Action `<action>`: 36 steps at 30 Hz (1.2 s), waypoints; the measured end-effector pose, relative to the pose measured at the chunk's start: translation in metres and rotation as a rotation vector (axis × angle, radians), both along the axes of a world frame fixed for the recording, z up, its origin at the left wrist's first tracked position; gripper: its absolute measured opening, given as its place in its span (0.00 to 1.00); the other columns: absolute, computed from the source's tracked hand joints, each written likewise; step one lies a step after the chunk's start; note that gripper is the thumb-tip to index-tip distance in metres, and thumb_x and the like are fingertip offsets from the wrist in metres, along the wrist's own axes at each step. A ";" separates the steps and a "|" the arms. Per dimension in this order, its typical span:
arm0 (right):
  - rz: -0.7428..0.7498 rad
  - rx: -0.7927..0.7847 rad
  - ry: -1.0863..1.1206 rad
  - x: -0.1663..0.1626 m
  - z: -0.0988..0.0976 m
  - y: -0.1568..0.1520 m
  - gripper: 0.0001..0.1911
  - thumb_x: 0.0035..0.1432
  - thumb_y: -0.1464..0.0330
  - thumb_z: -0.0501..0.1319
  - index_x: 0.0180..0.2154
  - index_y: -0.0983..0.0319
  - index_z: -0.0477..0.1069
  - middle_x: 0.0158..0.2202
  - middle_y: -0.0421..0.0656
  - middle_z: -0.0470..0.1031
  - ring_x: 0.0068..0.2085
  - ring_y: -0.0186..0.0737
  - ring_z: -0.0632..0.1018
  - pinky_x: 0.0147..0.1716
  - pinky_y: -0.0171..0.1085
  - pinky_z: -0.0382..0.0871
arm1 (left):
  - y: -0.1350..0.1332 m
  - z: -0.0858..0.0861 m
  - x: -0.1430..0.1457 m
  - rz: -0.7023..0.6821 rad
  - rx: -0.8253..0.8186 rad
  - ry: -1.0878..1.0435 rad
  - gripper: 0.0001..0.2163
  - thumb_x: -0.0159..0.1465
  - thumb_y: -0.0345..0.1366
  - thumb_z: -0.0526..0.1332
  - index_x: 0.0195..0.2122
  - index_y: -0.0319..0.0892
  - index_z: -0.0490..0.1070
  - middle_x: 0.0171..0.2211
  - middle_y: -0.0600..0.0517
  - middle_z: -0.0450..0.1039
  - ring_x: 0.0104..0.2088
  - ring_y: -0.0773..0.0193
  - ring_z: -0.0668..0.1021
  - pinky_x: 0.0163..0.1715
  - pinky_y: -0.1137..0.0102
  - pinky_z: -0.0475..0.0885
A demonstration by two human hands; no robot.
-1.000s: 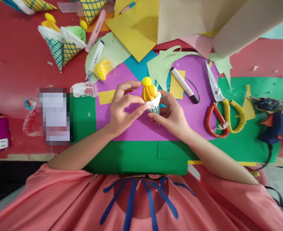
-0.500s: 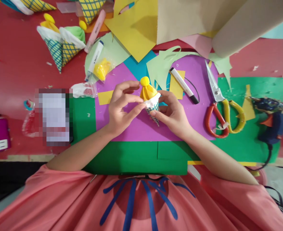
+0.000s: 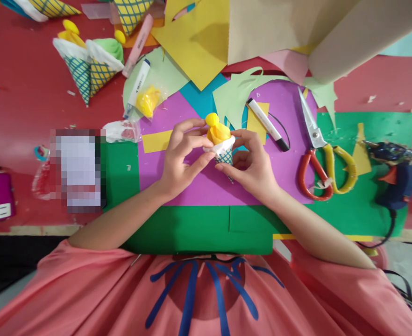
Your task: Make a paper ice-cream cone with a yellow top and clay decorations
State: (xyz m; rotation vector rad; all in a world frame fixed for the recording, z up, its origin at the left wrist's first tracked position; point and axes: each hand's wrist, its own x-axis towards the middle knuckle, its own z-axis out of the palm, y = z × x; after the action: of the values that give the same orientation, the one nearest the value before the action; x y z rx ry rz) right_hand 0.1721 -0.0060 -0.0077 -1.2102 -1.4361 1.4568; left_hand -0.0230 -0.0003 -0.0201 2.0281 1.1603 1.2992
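A small paper ice-cream cone (image 3: pixel 221 142) with a blue lattice cone, a white rim, a yellow swirl and a yellow ball on top is held over the purple sheet (image 3: pixel 199 184). My left hand (image 3: pixel 180 156) pinches it from the left, thumb under the white rim and fingers curved by the yellow top. On the right, my right hand (image 3: pixel 253 163) grips the lattice cone with its fingers closed round it. The tip of the cone is hidden behind my right fingers.
Scissors (image 3: pixel 320 151) with red and yellow handles and a blue glue gun (image 3: pixel 397 175) lie to the right on green paper (image 3: pixel 363 205). A marker (image 3: pixel 267 123) lies above my right hand. Finished cones (image 3: pixel 90 67), more markers and yellow paper (image 3: pixel 195 39) lie at the back.
The cone has been turned and tilted a little between my fingers, its top swinging left and back. My right fingers have curled closer round the rim. Both hands stay in place.
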 end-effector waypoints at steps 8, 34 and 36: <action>-0.027 -0.168 0.174 -0.001 0.004 0.004 0.32 0.45 0.60 0.76 0.49 0.55 0.65 0.42 0.39 0.70 0.27 0.27 0.73 0.22 0.29 0.71 | -0.001 0.001 0.000 0.056 0.007 0.009 0.07 0.68 0.44 0.60 0.44 0.50 0.69 0.54 0.51 0.69 0.51 0.62 0.80 0.50 0.63 0.81; 0.100 -0.370 0.392 -0.001 0.006 0.009 0.25 0.51 0.63 0.74 0.44 0.59 0.62 0.38 0.37 0.76 0.23 0.29 0.79 0.19 0.29 0.77 | 0.003 -0.001 -0.001 0.108 0.006 -0.108 0.06 0.67 0.45 0.62 0.42 0.51 0.71 0.45 0.53 0.70 0.49 0.64 0.77 0.49 0.62 0.79; 0.106 -0.354 0.384 -0.001 0.006 0.008 0.24 0.52 0.63 0.73 0.44 0.58 0.62 0.41 0.38 0.75 0.23 0.28 0.79 0.19 0.28 0.76 | 0.003 -0.002 -0.002 0.122 0.026 -0.034 0.07 0.66 0.45 0.63 0.40 0.51 0.72 0.42 0.53 0.70 0.47 0.63 0.77 0.49 0.61 0.79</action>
State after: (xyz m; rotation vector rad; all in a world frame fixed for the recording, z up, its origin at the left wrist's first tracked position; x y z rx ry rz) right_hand 0.1712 0.0019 -0.0015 -0.9915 -1.0219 1.9546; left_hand -0.0251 0.0026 -0.0220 1.9725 1.2752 1.4087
